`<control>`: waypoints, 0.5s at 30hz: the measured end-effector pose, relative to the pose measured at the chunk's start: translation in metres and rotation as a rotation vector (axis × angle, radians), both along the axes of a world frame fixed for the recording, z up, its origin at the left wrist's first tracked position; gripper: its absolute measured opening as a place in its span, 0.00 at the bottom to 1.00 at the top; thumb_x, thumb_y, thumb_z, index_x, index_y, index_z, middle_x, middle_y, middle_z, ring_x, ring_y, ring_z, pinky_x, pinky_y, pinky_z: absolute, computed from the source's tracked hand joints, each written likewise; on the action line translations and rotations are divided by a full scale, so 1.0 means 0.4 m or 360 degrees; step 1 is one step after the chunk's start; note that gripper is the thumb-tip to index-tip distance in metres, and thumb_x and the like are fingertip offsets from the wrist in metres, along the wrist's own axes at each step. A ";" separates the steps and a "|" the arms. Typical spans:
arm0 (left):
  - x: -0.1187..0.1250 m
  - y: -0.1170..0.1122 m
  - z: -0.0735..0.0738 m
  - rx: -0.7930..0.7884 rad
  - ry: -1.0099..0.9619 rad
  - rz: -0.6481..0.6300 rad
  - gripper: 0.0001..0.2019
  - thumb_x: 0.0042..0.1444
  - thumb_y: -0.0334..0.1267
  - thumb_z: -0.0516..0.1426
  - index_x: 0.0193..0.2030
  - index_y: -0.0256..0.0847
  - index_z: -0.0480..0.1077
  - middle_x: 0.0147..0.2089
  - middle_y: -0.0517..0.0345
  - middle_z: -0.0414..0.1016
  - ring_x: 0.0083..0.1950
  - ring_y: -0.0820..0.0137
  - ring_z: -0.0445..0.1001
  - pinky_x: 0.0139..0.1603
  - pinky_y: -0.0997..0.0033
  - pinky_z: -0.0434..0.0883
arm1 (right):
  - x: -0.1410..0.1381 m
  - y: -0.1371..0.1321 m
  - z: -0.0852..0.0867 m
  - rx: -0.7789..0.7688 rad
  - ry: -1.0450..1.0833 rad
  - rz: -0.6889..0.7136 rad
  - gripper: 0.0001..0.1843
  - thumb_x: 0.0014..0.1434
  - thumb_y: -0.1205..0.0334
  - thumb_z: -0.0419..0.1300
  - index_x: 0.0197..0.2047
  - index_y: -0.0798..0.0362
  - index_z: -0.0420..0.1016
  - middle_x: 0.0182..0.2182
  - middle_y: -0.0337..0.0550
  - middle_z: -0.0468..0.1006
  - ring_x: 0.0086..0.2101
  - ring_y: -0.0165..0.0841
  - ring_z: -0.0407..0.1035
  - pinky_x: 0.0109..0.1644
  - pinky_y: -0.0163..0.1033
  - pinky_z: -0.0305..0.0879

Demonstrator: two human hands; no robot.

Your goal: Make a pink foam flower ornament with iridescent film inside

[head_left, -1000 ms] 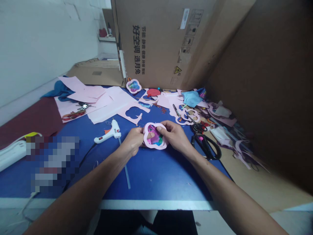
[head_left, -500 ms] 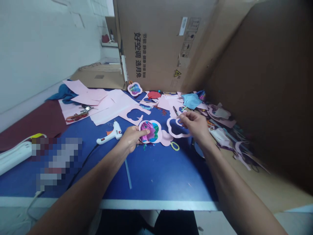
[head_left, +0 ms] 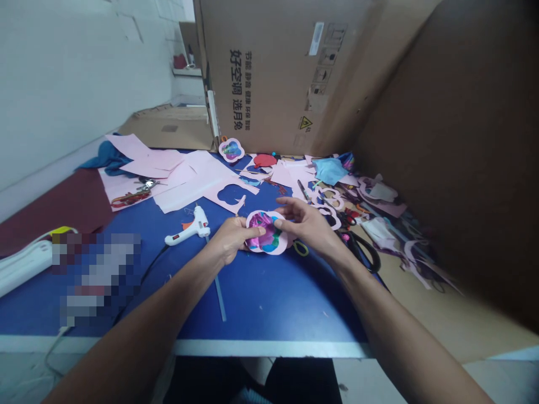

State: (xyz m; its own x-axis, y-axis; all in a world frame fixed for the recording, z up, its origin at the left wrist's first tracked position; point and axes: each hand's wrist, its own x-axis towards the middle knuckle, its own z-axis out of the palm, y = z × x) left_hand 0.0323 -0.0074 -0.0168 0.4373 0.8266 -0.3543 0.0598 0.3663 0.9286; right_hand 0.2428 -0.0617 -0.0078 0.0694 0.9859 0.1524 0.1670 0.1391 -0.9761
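Note:
Over the middle of the table, my left hand (head_left: 231, 238) grips the left side of a pink flower-shaped paper piece (head_left: 281, 244) with shiny purple, blue and green foil in its centre, thumb lying on the foil. My right hand (head_left: 304, 221) holds the right edge, its thumb on the front and its upper fingers stretched out above the rim; its lower fingers are hidden. Just right of the piece, on the table, is a yellow-green loop (head_left: 300, 248). A white glue gun (head_left: 196, 225) lies left of my left hand.
Pink paper sheets (head_left: 181, 182) cover the back left. Beside my right forearm lie black-handled scissors (head_left: 370, 252); paper cut-outs and scraps (head_left: 332, 196) heap behind them. A finished-looking foil flower (head_left: 231, 150) leans near the cardboard box (head_left: 278, 73). A power strip (head_left: 27, 266) is at left.
My right hand has let go of the pink paper outline at the right and moved left onto the foil flower piece. My left hand has shifted slightly right with the piece.

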 end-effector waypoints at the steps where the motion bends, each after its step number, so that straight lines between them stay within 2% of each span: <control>1: 0.002 -0.004 -0.002 0.0001 0.0008 -0.0025 0.16 0.41 0.41 0.77 0.34 0.35 0.81 0.27 0.53 0.79 0.26 0.71 0.74 0.30 0.70 0.70 | -0.012 -0.001 -0.007 -0.0041 0.0025 0.0055 0.36 0.52 0.51 0.78 0.62 0.49 0.76 0.46 0.46 0.84 0.42 0.39 0.78 0.49 0.46 0.77; 4: 0.007 -0.013 -0.008 0.0002 0.0011 -0.0103 0.15 0.43 0.40 0.76 0.35 0.34 0.82 0.30 0.50 0.82 0.28 0.68 0.77 0.31 0.70 0.71 | -0.031 -0.004 -0.027 -0.0083 0.0068 0.0129 0.35 0.51 0.52 0.78 0.60 0.48 0.78 0.44 0.42 0.84 0.40 0.37 0.78 0.47 0.44 0.77; 7: 0.010 -0.017 -0.015 0.0008 0.0010 -0.0153 0.14 0.43 0.40 0.76 0.33 0.34 0.82 0.30 0.49 0.82 0.29 0.67 0.78 0.31 0.69 0.71 | -0.036 -0.004 -0.036 -0.0117 0.0115 0.0109 0.31 0.51 0.52 0.78 0.57 0.49 0.79 0.36 0.37 0.82 0.34 0.34 0.75 0.41 0.41 0.75; 11: 0.011 -0.017 -0.019 0.0020 0.0039 -0.0181 0.16 0.42 0.42 0.76 0.34 0.34 0.83 0.30 0.48 0.83 0.29 0.67 0.78 0.31 0.69 0.72 | -0.039 -0.004 -0.032 -0.0145 0.0186 0.0058 0.29 0.50 0.52 0.78 0.53 0.50 0.81 0.29 0.33 0.77 0.28 0.31 0.69 0.34 0.37 0.69; 15: 0.012 -0.019 -0.016 0.0000 0.0031 -0.0204 0.17 0.41 0.43 0.77 0.34 0.35 0.83 0.32 0.48 0.84 0.28 0.67 0.78 0.32 0.68 0.74 | -0.043 -0.005 -0.026 -0.0165 0.0177 0.0041 0.28 0.51 0.49 0.77 0.52 0.50 0.81 0.26 0.32 0.74 0.25 0.30 0.66 0.31 0.37 0.66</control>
